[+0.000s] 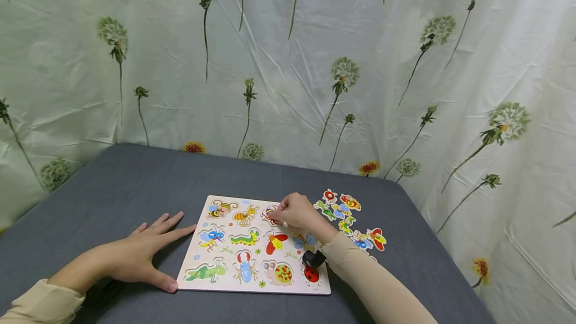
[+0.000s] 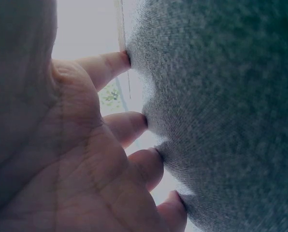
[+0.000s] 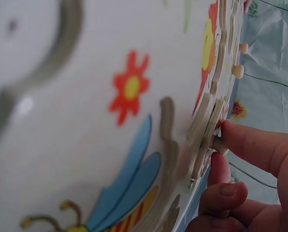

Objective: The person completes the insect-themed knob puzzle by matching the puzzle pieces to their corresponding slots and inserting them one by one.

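Note:
A wooden insect puzzle board [image 1: 227, 251] lies on the table. My left hand [image 1: 139, 251] rests with fingers spread at the board's left side, index fingertip and thumb tip touching its edge; the left wrist view shows its fingertips [image 2: 138, 121] against the cloth. Over the top row, my right hand [image 1: 299, 211] pinches the wooden knob [image 3: 220, 144] of a puzzle piece [image 1: 271, 215] between thumb and finger. That piece has a striped body and red legs, partly hidden by the fingers. It appears slightly tilted at its recess; whether it is fully seated I cannot tell.
Knobbed bee piece [image 1: 220, 209] and orange insect piece [image 1: 245, 215] sit in the top row. Right of the board lies a loose group of insect pieces, including a ladybug piece [image 1: 330, 196] and a red-winged piece [image 1: 377, 239]. Behind the dark table [image 1: 148, 179] hangs a flowered curtain [image 1: 288, 89].

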{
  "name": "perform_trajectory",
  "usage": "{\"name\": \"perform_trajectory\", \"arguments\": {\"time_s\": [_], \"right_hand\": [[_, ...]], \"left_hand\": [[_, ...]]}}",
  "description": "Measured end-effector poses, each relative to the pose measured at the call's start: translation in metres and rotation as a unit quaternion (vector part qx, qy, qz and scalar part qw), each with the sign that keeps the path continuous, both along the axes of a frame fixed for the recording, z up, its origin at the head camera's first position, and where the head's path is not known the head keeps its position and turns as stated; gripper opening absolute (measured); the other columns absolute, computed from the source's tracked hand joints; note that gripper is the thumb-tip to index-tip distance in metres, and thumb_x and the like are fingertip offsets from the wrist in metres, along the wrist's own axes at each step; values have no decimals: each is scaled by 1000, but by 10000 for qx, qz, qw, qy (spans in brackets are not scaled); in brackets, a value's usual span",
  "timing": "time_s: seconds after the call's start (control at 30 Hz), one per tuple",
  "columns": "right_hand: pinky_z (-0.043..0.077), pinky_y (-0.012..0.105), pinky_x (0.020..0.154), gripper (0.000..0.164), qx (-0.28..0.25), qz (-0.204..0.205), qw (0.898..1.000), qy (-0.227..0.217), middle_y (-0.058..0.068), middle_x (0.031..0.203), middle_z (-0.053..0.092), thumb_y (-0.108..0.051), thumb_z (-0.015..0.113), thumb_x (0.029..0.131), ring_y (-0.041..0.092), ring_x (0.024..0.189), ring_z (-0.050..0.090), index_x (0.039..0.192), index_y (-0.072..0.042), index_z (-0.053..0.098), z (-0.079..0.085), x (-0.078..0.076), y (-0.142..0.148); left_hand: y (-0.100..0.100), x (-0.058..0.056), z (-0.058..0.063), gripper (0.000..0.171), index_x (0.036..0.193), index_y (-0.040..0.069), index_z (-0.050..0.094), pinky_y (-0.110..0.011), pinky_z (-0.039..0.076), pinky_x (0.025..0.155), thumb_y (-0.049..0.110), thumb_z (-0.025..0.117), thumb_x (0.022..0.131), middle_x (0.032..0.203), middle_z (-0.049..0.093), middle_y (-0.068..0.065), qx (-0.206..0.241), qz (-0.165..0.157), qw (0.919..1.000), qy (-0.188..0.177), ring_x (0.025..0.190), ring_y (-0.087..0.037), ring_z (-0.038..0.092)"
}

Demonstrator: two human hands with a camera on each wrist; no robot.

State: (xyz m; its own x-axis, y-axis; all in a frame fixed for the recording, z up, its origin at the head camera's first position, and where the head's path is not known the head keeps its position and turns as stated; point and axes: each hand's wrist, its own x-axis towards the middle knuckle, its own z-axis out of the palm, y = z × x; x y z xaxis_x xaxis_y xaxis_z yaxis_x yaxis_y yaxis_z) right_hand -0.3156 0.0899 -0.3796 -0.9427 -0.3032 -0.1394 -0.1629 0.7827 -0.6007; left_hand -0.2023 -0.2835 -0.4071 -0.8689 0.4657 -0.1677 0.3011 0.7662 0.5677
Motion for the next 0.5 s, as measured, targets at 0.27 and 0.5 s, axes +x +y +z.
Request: {"name": "perform_trajectory", "arguments": {"time_s": [0.27, 0.5], "right_hand": [[31, 26, 45, 29, 9, -79, 10000, 43, -5, 52, 45, -34, 85, 94, 12, 45, 37, 75, -14, 75, 1, -3, -1], [36, 26, 47, 23, -192, -157, 9997, -49, -5, 57, 49, -33, 88, 91, 12, 49, 42, 85, -15, 76, -1, -5, 2]], "left_hand": [[-1, 1, 0, 116, 170, 22, 35, -89, 0, 114, 59, 93, 76, 178, 10, -31, -7, 22, 10000, 21, 158, -68, -1], [1, 2, -1, 116, 170, 23, 36, -89, 1, 114, 61, 92, 75, 178, 11, -31, -63, 33, 9999, 97, 157, -69, 1]]}}
